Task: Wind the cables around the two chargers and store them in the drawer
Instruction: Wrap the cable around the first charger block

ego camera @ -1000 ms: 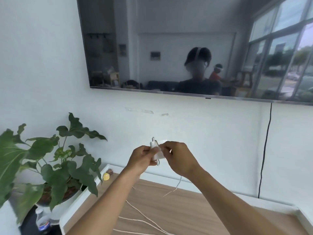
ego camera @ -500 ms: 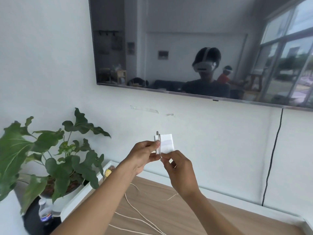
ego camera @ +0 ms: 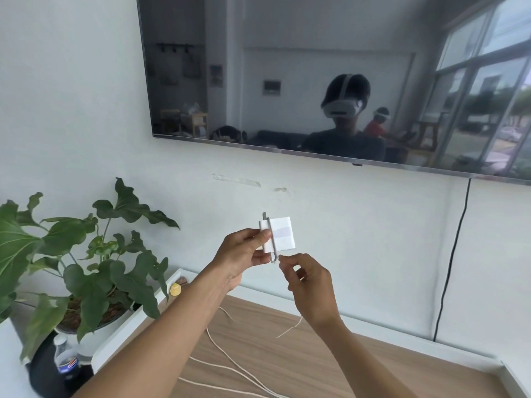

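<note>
Above wooden cabinet top (ego camera: 287,354), you are pinching white charger (ego camera: 283,235) in left hand (ego camera: 244,254) while right hand (ego camera: 310,282), just below, is gripping cable (ego camera: 230,351), likely tensioning a wrap.

Plant (ego camera: 86,254) left of tabletop (ego camera: 287,354); cables (ego camera: 230,366) on tabletop

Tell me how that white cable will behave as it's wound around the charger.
Likely floppy: the cable lies in loose curves on the wooden top and hangs slack below the right hand. It looks thin and light, so loops may slip off the smooth charger unless the left hand pins them.
</note>
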Motion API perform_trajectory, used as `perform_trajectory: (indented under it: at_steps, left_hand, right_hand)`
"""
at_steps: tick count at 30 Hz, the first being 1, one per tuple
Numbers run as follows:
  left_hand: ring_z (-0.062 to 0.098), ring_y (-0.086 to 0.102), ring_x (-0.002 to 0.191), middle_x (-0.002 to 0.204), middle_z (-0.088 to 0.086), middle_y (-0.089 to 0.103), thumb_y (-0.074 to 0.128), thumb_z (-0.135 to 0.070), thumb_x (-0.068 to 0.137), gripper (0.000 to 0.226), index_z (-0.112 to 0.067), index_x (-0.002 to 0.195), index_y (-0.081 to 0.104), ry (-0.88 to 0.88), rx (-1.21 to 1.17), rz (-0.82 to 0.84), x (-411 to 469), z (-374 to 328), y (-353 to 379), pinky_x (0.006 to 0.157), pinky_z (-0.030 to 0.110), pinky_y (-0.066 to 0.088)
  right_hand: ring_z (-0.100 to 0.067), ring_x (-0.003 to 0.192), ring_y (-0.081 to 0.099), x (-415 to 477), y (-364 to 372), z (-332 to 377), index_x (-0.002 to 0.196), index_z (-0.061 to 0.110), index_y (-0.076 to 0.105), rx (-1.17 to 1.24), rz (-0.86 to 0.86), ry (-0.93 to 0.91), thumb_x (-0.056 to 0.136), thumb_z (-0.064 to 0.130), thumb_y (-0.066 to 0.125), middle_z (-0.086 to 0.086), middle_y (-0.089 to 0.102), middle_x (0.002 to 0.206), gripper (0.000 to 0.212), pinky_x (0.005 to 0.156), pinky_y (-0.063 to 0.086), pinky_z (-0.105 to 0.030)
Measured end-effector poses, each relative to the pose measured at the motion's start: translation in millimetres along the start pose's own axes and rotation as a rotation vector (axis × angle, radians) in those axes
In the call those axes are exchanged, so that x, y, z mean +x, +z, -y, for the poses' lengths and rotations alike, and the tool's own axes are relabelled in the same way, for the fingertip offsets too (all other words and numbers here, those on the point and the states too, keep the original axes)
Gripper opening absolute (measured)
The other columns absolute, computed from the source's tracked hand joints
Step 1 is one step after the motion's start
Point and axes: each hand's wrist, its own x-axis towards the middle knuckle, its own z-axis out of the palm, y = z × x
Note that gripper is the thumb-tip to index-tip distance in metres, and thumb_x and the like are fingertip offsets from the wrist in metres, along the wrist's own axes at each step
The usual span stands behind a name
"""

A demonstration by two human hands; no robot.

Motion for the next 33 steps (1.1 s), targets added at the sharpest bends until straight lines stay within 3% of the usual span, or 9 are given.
perform_trajectory:
  at_steps: [2,6,9,12,18,23,26,30,33]
  left_hand:
    - [0.021,0.067,0.063,0.090,0.012,0.072,0.066,-0.022,0.089,0.026,-0.001,0.103,0.069,0.001,0.011,0.023,-2,2,2,0.064,0.024,0.057]
    - [0.019,0.064,0.066,0.087,0.010,0.070,0.064,-0.024,0.090,0.029,0.000,0.105,0.069,0.017,0.072,0.128,-6,2,-1,0.069,0.026,0.056]
    - [0.012,0.060,0.059,0.075,0.006,0.061,0.060,-0.021,0.092,0.028,0.003,0.107,0.068,0.033,0.184,0.212,-11,-3,-6,0.066,0.024,0.055]
    - [0.013,0.059,0.062,0.078,0.011,0.058,0.059,-0.020,0.094,0.029,0.003,0.109,0.067,0.073,0.317,0.306,-17,-9,-10,0.067,0.024,0.055]
    - [0.016,0.056,0.059,0.071,0.002,0.056,0.060,-0.034,0.093,0.025,-0.014,0.104,0.071,0.172,0.720,0.326,-22,-18,-21,0.079,0.036,0.053]
    - [0.023,0.067,0.068,0.092,0.014,0.070,0.062,-0.044,0.088,0.028,-0.021,0.100,0.071,0.178,0.784,0.305,-27,-22,-28,0.087,0.043,0.054]
    - [0.027,0.071,0.079,0.093,0.005,0.070,0.066,-0.039,0.086,0.024,-0.020,0.099,0.072,0.163,0.827,0.280,-29,-21,-27,0.085,0.047,0.057]
    - [0.020,0.073,0.069,0.086,-0.005,0.067,0.065,-0.034,0.090,0.018,-0.018,0.096,0.069,0.176,0.855,0.158,-33,-16,-23,0.080,0.041,0.059]
    - [0.021,0.073,0.067,0.088,-0.004,0.065,0.064,-0.032,0.091,0.020,-0.014,0.098,0.067,0.187,0.839,0.048,-36,-20,-21,0.059,0.015,0.052]
  right_hand:
    - [-0.010,0.054,0.057,3,-3,0,0.082,0.022,0.069,0.056,0.034,0.095,0.089,0.021,0.065,0.014,0.062,0.066,0.008,0.050,0.039,-0.012]
    - [-0.009,0.048,0.054,13,-14,0,0.074,0.013,0.069,0.189,0.176,0.228,0.083,0.023,0.073,0.011,0.064,0.061,0.014,0.048,0.039,-0.014]
    - [-0.009,0.043,0.044,24,-21,-4,0.066,0.020,0.068,0.058,0.295,0.248,0.085,0.018,0.069,0.011,0.057,0.050,0.020,0.046,0.038,-0.017]
    - [-0.005,0.039,0.033,39,-29,-6,0.054,0.017,0.056,-0.136,0.358,0.228,0.086,0.006,0.056,0.013,0.048,0.039,0.034,0.048,0.033,-0.020]
    - [-0.011,0.050,0.039,73,-38,17,0.063,0.012,0.065,-0.282,0.605,0.248,0.082,0.003,0.054,0.004,0.047,0.054,0.023,0.051,0.033,-0.022]
    - [-0.016,0.054,0.034,87,-49,38,0.060,0.012,0.054,-0.278,0.771,0.329,0.086,0.007,0.056,0.000,0.041,0.058,0.027,0.053,0.033,-0.024]
    - [-0.013,0.050,0.034,93,-51,51,0.072,0.009,0.067,-0.241,0.804,0.394,0.089,0.022,0.063,0.004,0.043,0.057,0.022,0.052,0.034,-0.021]
    - [-0.017,0.056,0.035,92,-42,68,0.096,-0.001,0.070,-0.364,0.723,0.403,0.087,0.019,0.060,-0.003,0.045,0.069,0.024,0.051,0.032,-0.023]
    - [-0.018,0.055,0.034,86,-34,75,0.093,0.002,0.072,-0.316,0.590,0.336,0.087,0.012,0.055,-0.007,0.047,0.072,0.021,0.049,0.029,-0.023]
